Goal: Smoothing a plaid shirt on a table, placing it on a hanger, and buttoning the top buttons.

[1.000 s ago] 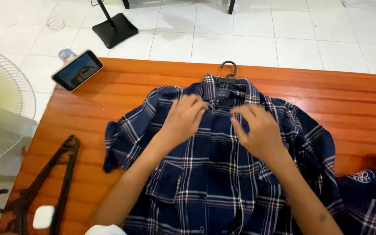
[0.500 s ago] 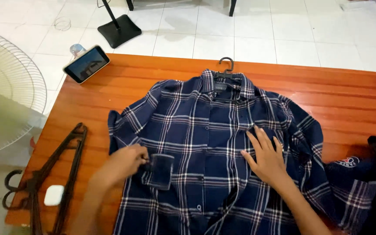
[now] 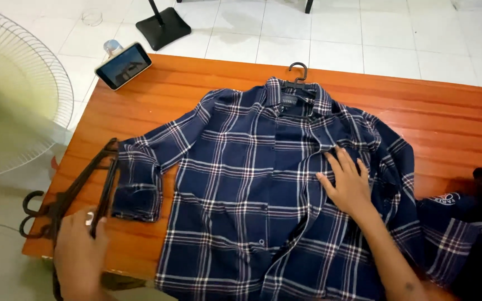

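A dark blue plaid shirt [image 3: 252,189] lies front-up and spread flat across the middle of an orange wooden counter [image 3: 447,122], its collar toward the far edge and its hem running off the near edge. A black hanger [image 3: 298,78] sits inside the collar, with only its hook and a short dark part showing just beyond the shirt's neck. The right hand [image 3: 348,181] rests palm-down on the shirt's chest, just right of the button line, fingers spread wide and flat, gripping nothing. The shirt's left sleeve is bent, with the cuff folded near the counter's left edge. Just left of that cuff lies a bunch of dark hangers [image 3: 79,187], their hooks reaching past the counter's left edge. The left hand [image 3: 79,251] is at the near end of these hangers, left of the shirt's hem, with its fingers curled around them. To the far left of the shirt's collar, a phone [image 3: 123,66] stands propped at the counter's far corner. Right of the shirt, touching its right sleeve, a dark garment [image 3: 453,214] with a white print lies at the counter's right edge. Left of the counter stands a fan [image 3: 6,95] with a white wire guard, and beyond the phone a black stand base [image 3: 163,27] sits on the white tiled floor [image 3: 397,39].
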